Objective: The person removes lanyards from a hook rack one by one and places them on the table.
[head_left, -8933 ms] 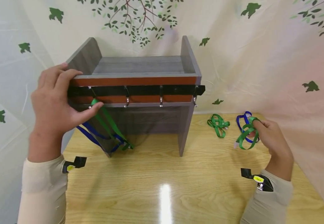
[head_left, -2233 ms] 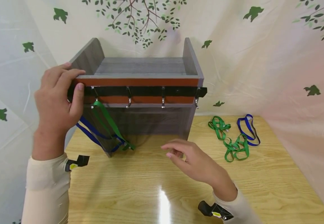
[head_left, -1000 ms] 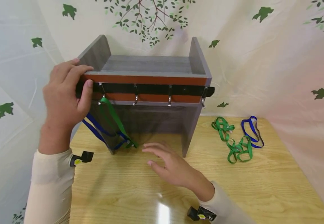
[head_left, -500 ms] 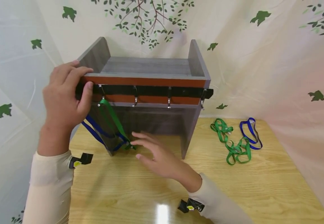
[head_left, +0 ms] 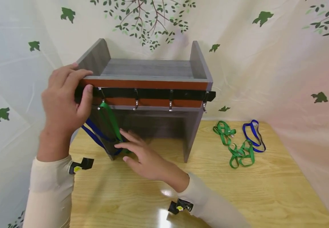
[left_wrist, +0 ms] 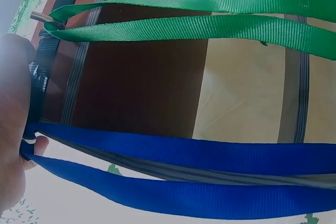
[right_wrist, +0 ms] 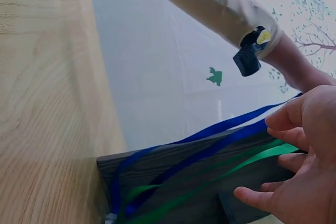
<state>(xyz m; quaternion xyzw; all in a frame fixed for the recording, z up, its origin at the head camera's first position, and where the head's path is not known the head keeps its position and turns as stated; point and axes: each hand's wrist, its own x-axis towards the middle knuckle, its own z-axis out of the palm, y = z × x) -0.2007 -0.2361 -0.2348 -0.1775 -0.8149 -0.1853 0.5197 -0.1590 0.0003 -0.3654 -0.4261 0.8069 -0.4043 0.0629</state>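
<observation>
My left hand (head_left: 65, 101) grips the upper left corner of a grey wooden shelf (head_left: 150, 68), fingers over the top edge and thumb on the front. Beside the thumb, a green lanyard (head_left: 114, 122) hangs from a hook of the black rail (head_left: 153, 93). A blue lanyard (left_wrist: 236, 200) hangs from the rail's end, its upper part partly hidden by that hand in the head view. My right hand (head_left: 145, 161) is at the lower part of these lanyards, fingers spread and loosely bent. In the right wrist view its fingertips (right_wrist: 275, 121) overlap the straps.
On the wooden table (head_left: 238, 196), right of the shelf, lie two bundled green lanyards (head_left: 223, 130) and a looped blue lanyard (head_left: 255, 134). Several bare metal hooks (head_left: 170, 104) line the rail. A leaf-printed cloth (head_left: 235, 63) stands behind the shelf.
My right hand has put down the green lanyard on the table at right and come left to the hanging lanyards. My left thumb has drawn back from the hook onto the shelf front.
</observation>
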